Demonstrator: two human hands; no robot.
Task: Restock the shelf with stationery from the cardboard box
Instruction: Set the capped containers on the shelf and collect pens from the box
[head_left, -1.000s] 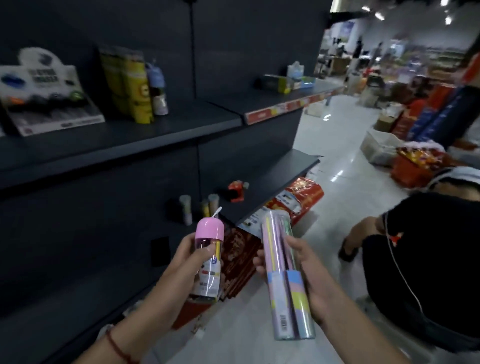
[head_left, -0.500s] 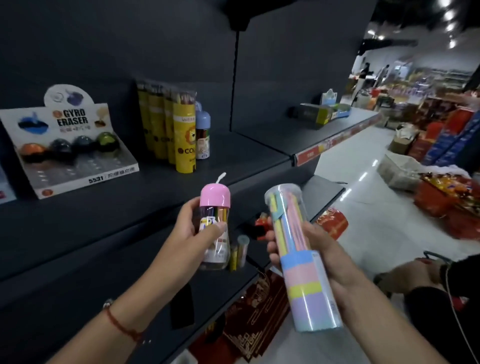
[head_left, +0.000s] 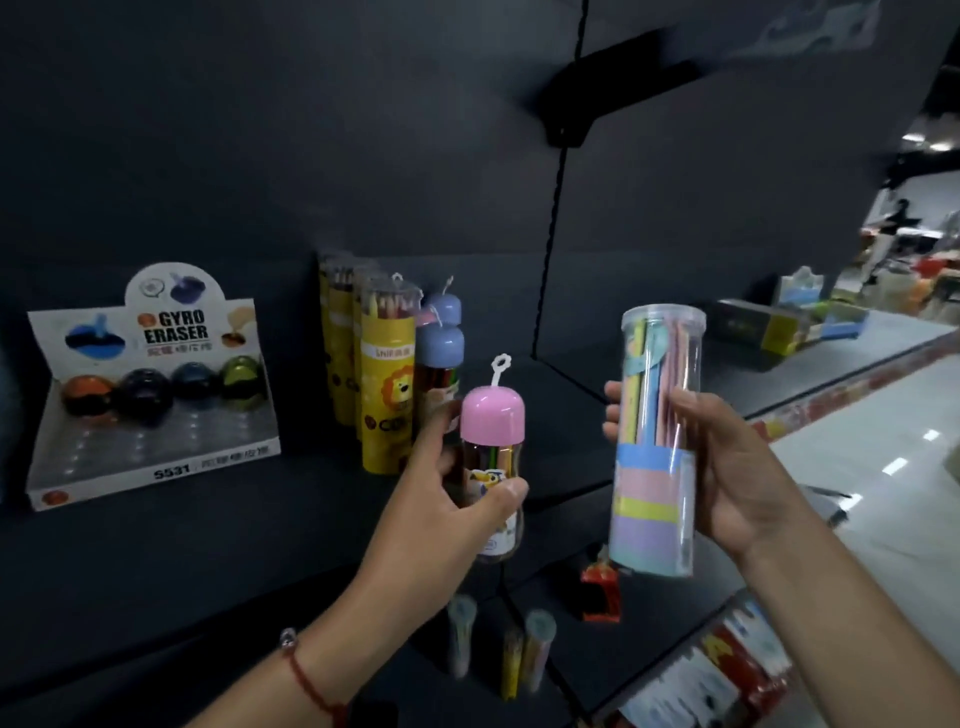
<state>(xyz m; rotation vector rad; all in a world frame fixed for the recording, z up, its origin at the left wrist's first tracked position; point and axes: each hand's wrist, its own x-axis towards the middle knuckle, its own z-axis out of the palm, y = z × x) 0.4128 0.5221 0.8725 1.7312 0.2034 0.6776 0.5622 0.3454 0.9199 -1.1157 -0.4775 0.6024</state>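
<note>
My left hand (head_left: 447, 499) grips a small clear pencil bottle with a pink domed cap (head_left: 492, 447), held upright just in front of the dark middle shelf (head_left: 260, 519). My right hand (head_left: 737, 467) holds a tall clear tube of pastel pencils (head_left: 655, 441), also upright, to the right of the bottle. On the shelf behind stand yellow lion-print pencil tubes (head_left: 387, 384) and two blue-capped bottles (head_left: 440, 343). The cardboard box is out of view.
A Gyro Eraser display box (head_left: 150, 395) sits at the shelf's left. Small tubes (head_left: 535, 649) and a red item (head_left: 600, 587) lie on the lower shelf. Boxed goods (head_left: 779, 327) stand on the right shelf section. Shiny aisle floor (head_left: 883, 441) lies to the right.
Both hands have risen from near the lower shelf up to the middle shelf, carrying the bottle and tube. My view has lifted and moved closer to the yellow tubes.
</note>
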